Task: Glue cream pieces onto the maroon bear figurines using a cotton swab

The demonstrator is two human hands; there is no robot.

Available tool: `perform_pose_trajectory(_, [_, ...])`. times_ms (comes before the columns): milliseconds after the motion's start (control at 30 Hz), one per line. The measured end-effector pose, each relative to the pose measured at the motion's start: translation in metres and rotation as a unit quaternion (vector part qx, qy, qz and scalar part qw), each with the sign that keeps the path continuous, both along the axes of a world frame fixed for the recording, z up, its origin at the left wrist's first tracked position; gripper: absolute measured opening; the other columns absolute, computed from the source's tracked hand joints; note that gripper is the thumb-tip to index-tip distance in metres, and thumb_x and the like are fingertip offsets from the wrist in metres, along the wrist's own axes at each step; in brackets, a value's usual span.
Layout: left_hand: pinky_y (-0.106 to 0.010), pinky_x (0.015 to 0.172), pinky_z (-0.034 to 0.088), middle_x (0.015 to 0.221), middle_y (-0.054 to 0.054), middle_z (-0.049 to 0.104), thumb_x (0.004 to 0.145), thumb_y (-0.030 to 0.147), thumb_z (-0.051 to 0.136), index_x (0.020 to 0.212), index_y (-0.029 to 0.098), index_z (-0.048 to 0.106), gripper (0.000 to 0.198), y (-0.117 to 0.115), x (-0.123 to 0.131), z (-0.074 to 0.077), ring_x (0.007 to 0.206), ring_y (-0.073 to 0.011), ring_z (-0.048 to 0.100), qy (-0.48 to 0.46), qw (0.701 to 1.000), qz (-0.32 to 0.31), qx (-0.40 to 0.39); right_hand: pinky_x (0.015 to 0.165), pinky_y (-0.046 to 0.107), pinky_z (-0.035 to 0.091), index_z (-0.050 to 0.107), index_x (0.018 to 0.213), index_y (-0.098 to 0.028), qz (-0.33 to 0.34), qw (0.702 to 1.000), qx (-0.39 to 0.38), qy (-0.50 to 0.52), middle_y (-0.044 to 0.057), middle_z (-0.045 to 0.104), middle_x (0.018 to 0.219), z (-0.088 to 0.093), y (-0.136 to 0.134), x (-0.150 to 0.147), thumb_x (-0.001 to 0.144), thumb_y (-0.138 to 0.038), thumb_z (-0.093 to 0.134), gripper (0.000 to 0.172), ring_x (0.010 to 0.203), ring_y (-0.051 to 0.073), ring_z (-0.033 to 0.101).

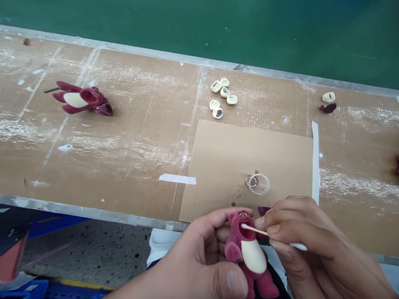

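The left hand [205, 257] is grasping a pink bear figure [254, 255] just off the bench's near edge, thumb and palm wrapping its side; the remaining left fingers are partly disappearing behind the figure. The lower legs are running close to the picture's bottom, one being partly covered by the thumb. The right hand [308, 241] is pinching a cotton swab [257, 229] between thumb and fingers, which are hiding the middle of its stick. One tip is pointing into the bear's open mouth; whether it is touching the inside is staying unclear. Behind the right fingertips a dark purple piece [263, 211] is showing only in part.

On the bench [140, 137], a cardboard sheet [212, 166] is reaching toward the near edge, its near right corner being hidden by the hands. A clear cup [258, 185] is resting on it, its contents being hard to make out. Cream pieces [225, 92] are lying toward the far edge. Near the bench's far left corner, another bear figure [84, 99] is lying on its back. A reddish thing [397, 166] is being cut off at the picture's right side.
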State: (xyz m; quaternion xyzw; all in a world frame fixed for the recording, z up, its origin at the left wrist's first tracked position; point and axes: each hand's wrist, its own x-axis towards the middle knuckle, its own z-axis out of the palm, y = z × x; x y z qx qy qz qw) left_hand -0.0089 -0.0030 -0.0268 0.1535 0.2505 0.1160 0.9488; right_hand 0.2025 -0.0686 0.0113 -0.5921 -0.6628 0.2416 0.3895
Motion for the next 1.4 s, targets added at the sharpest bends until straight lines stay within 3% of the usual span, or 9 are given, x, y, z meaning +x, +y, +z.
perform_pose_trajectory(267, [-0.017, 0.066, 0.052, 0.097, -0.012, 0.083, 0.084, 0.049, 0.095, 0.154, 0.021, 0.056, 0.086, 0.004, -0.002, 0.003, 0.075, -0.0107, 0.071, -0.006, 0.999, -0.034, -0.010, 0.090, 0.025, 0.061, 0.064, 0.114, -0.023, 0.050, 0.998, -0.018, -0.031, 0.000, 0.074, 0.102, 0.001, 0.003, 0.010, 0.102, -0.008, 0.059, 0.020, 0.104, 0.014, 0.069])
perform_pose_trajectory(367, [-0.018, 0.066, 0.056, 0.107, -0.012, 0.082, 0.082, 0.052, 0.095, 0.149, 0.025, 0.061, 0.079, 0.004, -0.006, 0.005, 0.081, -0.0142, 0.076, 0.019, 0.999, -0.026, -0.004, 0.087, 0.030, 0.059, 0.066, 0.114, -0.023, -0.067, 0.998, 0.013, 0.017, 0.002, 0.072, 0.106, -0.005, 0.003, 0.007, 0.102, -0.006, 0.063, 0.021, 0.104, 0.017, 0.069])
perform_pose_trajectory(467, [-0.019, 0.067, 0.059, 0.112, -0.011, 0.082, 0.080, 0.051, 0.097, 0.144, 0.027, 0.064, 0.076, 0.007, -0.010, 0.013, 0.087, -0.0183, 0.079, 0.088, 0.996, 0.007, 0.019, 0.090, 0.033, 0.053, 0.072, 0.110, -0.021, -0.154, 0.984, 0.049, -0.071, 0.004, 0.070, 0.107, -0.018, 0.011, 0.013, 0.102, -0.009, 0.069, 0.015, 0.100, 0.017, 0.067])
perform_pose_trajectory(633, [-0.019, 0.074, 0.060, 0.107, -0.003, 0.083, 0.070, 0.044, 0.104, 0.139, 0.036, 0.067, 0.079, 0.012, -0.018, 0.025, 0.088, -0.0183, 0.080, 0.244, 0.955, 0.096, 0.134, 0.078, 0.031, 0.053, 0.072, 0.109, -0.020, -0.098, 0.971, 0.067, -0.207, 0.004, 0.068, 0.100, -0.038, 0.029, 0.033, 0.104, -0.012, 0.069, 0.010, 0.089, 0.016, 0.065])
perform_pose_trajectory(733, [-0.019, 0.073, 0.061, 0.104, 0.000, 0.084, 0.069, 0.041, 0.104, 0.138, 0.039, 0.067, 0.078, 0.009, -0.020, 0.023, 0.076, -0.0135, 0.076, 0.268, 0.943, 0.114, 0.164, 0.077, 0.034, 0.054, 0.069, 0.109, -0.020, -0.070, 0.972, 0.064, -0.216, 0.005, 0.070, 0.100, -0.038, 0.029, 0.035, 0.104, -0.011, 0.068, 0.011, 0.089, 0.019, 0.066])
perform_pose_trajectory(833, [-0.021, 0.076, 0.062, 0.106, 0.000, 0.084, 0.069, 0.037, 0.104, 0.136, 0.040, 0.069, 0.075, 0.006, -0.017, 0.020, 0.085, -0.0180, 0.079, 0.266, 0.937, 0.132, 0.183, 0.076, 0.034, 0.053, 0.068, 0.107, -0.019, -0.044, 0.973, 0.055, -0.222, 0.006, 0.070, 0.099, -0.034, 0.026, 0.031, 0.105, -0.011, 0.066, 0.009, 0.088, 0.020, 0.065])
perform_pose_trajectory(1033, [-0.026, 0.066, 0.059, 0.119, -0.005, 0.082, 0.072, 0.033, 0.101, 0.136, 0.035, 0.067, 0.072, 0.004, -0.009, 0.017, 0.067, -0.0140, 0.073, 0.253, 0.932, 0.122, 0.229, 0.073, 0.032, 0.057, 0.073, 0.107, -0.023, -0.109, 0.986, 0.007, -0.127, 0.004, 0.072, 0.098, -0.035, 0.025, 0.019, 0.106, -0.017, 0.065, 0.010, 0.087, 0.018, 0.070])
perform_pose_trajectory(1233, [-0.031, 0.081, 0.064, 0.115, -0.006, 0.083, 0.072, 0.035, 0.102, 0.137, 0.032, 0.062, 0.077, 0.005, -0.003, 0.021, 0.088, -0.0233, 0.082, 0.233, 0.951, 0.104, 0.172, 0.081, 0.030, 0.054, 0.073, 0.105, -0.023, -0.188, 0.980, 0.035, -0.063, 0.001, 0.072, 0.101, -0.040, 0.022, 0.018, 0.105, -0.020, 0.071, 0.004, 0.092, 0.016, 0.069])
perform_pose_trajectory(1400, [-0.032, 0.087, 0.062, 0.111, -0.005, 0.084, 0.083, 0.033, 0.095, 0.140, 0.030, 0.056, 0.070, 0.006, -0.005, 0.012, 0.090, -0.0218, 0.082, 0.180, 0.964, 0.066, 0.182, 0.080, 0.030, 0.055, 0.074, 0.109, -0.024, -0.196, 0.979, 0.033, -0.046, 0.000, 0.075, 0.101, -0.041, 0.014, 0.019, 0.105, -0.019, 0.072, 0.007, 0.091, 0.015, 0.069])
